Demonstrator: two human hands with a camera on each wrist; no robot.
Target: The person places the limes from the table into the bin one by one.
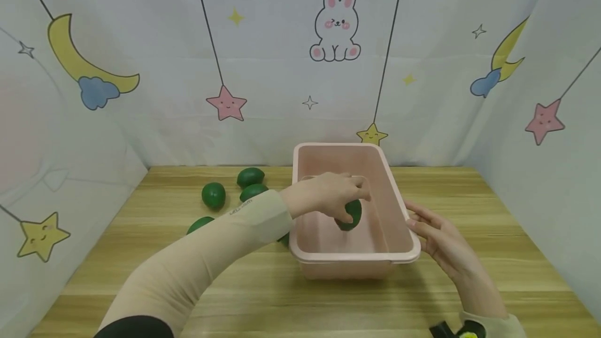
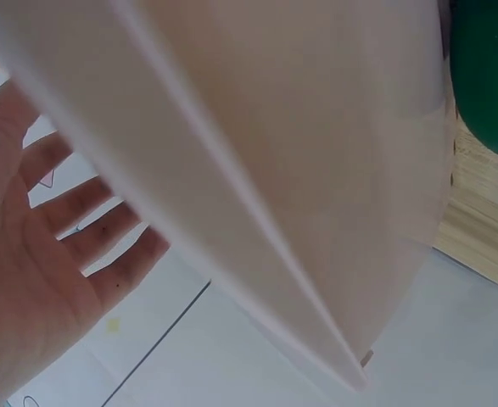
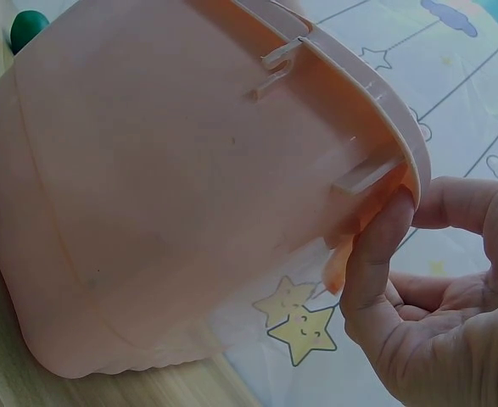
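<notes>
The left hand reaches over the left rim of the pink bin and grips 1 green fruit inside it, thumb across the near face and fingers towards the far side; how firmly cannot be told. The right hand pinches the bin's right rim between thumb and fingers, probably to steady light plastic while the other arm crosses it. At least 5 more green fruits lie left of the bin on the wooden table, 1 just beside its wall and partly hidden by the left sleeve; they seem grouped there for easy reach. The bin stands upright, mouth upward, which lets a hand enter from above. Behind the bin hangs a printed backdrop. No brand shows on the bin; the lettering on the sleeve left of it is too small to read.
</notes>
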